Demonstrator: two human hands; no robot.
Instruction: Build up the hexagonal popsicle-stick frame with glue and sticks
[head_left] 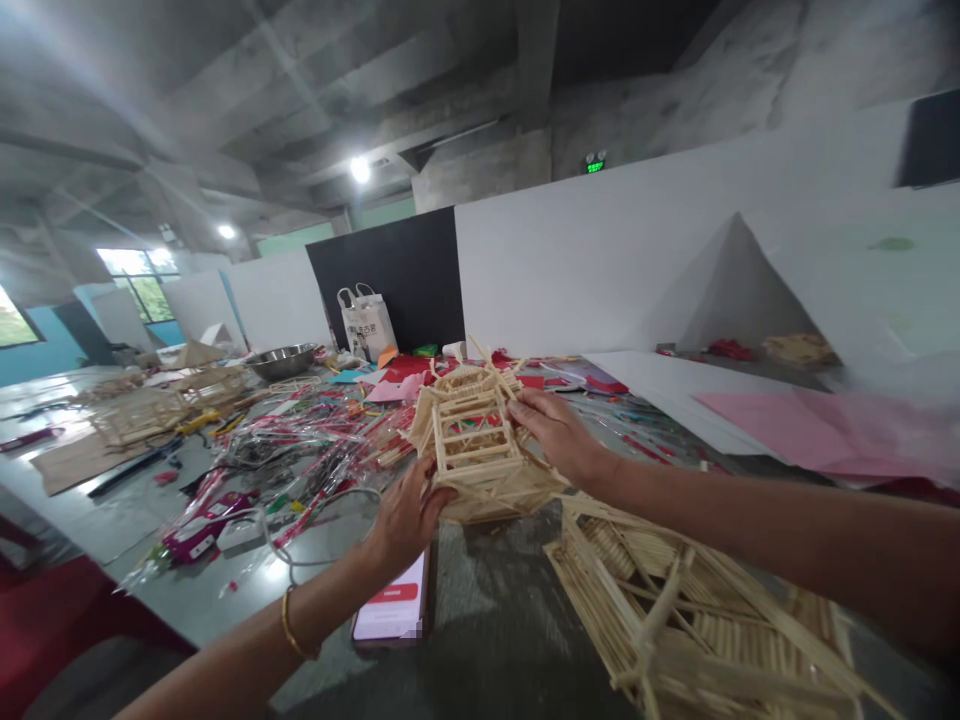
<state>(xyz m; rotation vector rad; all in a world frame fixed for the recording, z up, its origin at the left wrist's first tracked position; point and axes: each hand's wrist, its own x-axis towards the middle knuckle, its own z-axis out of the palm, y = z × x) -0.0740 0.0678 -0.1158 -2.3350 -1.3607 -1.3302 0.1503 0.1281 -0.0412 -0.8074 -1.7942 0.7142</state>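
Observation:
A small model structure of pale wooden sticks (480,455) is held tilted between both hands over the table. My left hand (405,512) grips its lower left corner, thumb in front and fingers round the side. On the upper right side, my right hand (559,435) is closed on the frame, its fingertips at the top bars. A second, larger stick model (675,600) lies below my right forearm, partly cut off by the frame edge. Just under my left hand a phone (391,605) with a lit screen lies on the table.
Plastic wrappers and red strips (300,440) litter the left side, with a purple glue gun (202,530) and a white cable. Farther back are a metal bowl (281,362), a white bag (367,325) and other stick models (142,415). Pink paper (817,430) lies right; a red stool (75,630) stands left.

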